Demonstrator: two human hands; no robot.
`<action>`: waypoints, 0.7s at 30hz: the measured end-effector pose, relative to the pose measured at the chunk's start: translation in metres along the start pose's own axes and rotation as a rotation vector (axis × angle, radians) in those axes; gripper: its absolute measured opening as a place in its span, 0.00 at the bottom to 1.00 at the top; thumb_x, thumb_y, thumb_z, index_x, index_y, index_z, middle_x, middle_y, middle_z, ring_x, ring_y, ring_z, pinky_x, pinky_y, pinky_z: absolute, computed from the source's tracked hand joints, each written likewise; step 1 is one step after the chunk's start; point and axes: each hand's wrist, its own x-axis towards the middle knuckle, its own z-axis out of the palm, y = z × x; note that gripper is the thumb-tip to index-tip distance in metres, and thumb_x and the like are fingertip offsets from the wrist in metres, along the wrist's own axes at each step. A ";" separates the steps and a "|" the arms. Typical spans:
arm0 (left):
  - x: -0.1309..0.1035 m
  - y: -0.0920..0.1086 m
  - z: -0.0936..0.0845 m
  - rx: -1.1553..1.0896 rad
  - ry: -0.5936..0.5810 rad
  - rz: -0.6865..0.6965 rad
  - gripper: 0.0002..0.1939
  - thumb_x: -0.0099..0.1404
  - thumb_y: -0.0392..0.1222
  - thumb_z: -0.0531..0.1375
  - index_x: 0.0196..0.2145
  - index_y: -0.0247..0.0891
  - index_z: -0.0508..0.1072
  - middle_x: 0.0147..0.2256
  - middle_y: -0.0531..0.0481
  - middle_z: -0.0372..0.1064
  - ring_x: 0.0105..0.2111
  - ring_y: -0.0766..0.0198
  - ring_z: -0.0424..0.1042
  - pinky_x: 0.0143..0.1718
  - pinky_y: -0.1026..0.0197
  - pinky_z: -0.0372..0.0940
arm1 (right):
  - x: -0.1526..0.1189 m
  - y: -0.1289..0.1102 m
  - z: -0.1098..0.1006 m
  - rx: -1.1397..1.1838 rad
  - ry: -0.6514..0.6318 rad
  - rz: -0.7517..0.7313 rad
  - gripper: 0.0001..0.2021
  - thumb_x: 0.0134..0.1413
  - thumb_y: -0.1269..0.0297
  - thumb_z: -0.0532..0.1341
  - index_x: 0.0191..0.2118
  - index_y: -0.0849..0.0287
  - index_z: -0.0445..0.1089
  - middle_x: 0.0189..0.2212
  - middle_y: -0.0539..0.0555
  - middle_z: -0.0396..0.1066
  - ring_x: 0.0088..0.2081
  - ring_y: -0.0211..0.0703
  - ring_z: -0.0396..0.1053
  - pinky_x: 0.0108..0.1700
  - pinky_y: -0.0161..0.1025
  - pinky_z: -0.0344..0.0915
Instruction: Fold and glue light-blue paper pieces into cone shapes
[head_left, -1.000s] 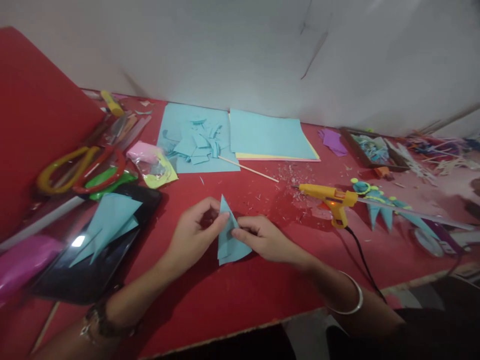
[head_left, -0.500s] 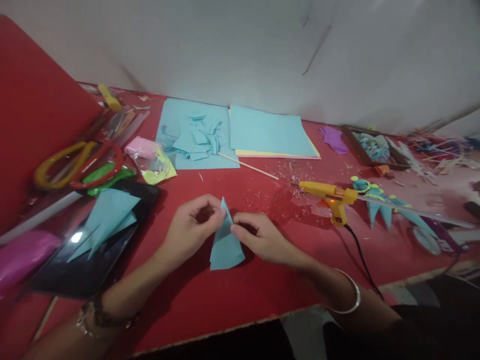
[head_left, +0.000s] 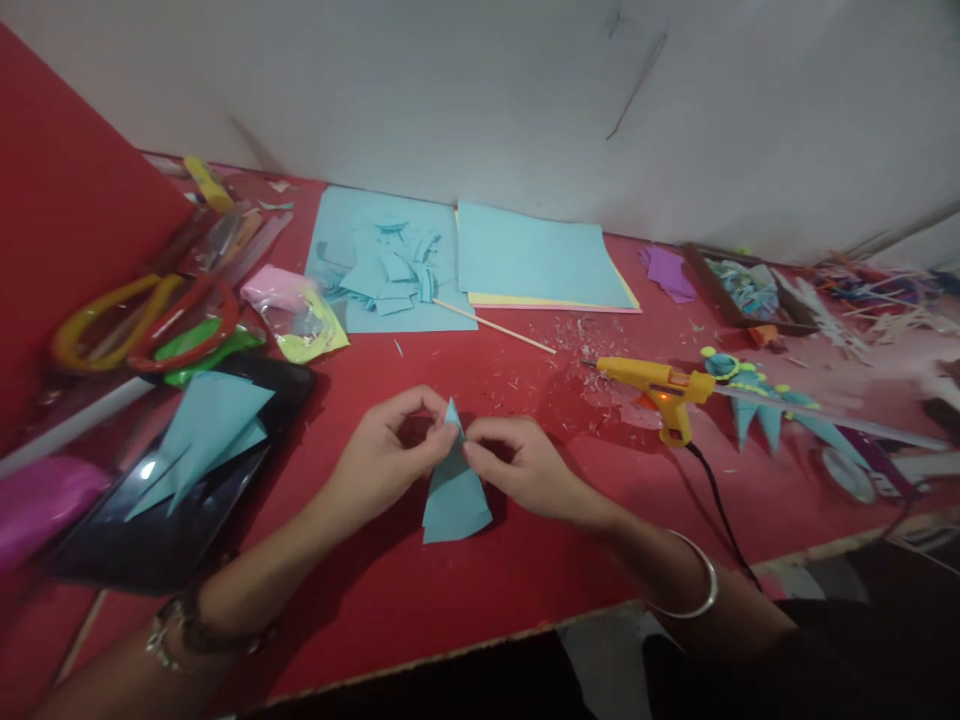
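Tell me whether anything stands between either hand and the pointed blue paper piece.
Nothing visible does. The left hand pinches the blue paper piece near its tip, and the right hand is at its right edge. The yellow glue gun lies farther right, out of the way.

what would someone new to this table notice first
Probably the yellow glue gun, right of centre on the red table, its orange light lit. Then the pale blue paper, below centre, its upper tip pinched in the left hand, the right hand at its edge.

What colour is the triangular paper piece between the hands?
Light blue: the triangular paper piece, in the head view.
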 end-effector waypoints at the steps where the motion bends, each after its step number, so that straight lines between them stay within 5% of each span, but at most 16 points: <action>1: 0.000 0.000 0.000 0.007 0.007 0.008 0.06 0.51 0.42 0.57 0.22 0.40 0.62 0.17 0.60 0.57 0.14 0.74 0.55 0.15 0.69 0.53 | 0.000 0.000 0.000 -0.001 -0.006 -0.001 0.11 0.53 0.65 0.53 0.21 0.59 0.60 0.19 0.45 0.57 0.22 0.31 0.53 0.25 0.30 0.53; 21: -0.001 0.000 -0.004 0.264 -0.079 0.097 0.13 0.56 0.42 0.46 0.15 0.41 0.49 0.16 0.58 0.44 0.18 0.70 0.47 0.18 0.65 0.47 | -0.001 -0.003 -0.002 -0.039 -0.066 -0.054 0.10 0.53 0.65 0.53 0.22 0.59 0.61 0.18 0.45 0.58 0.22 0.31 0.55 0.26 0.30 0.53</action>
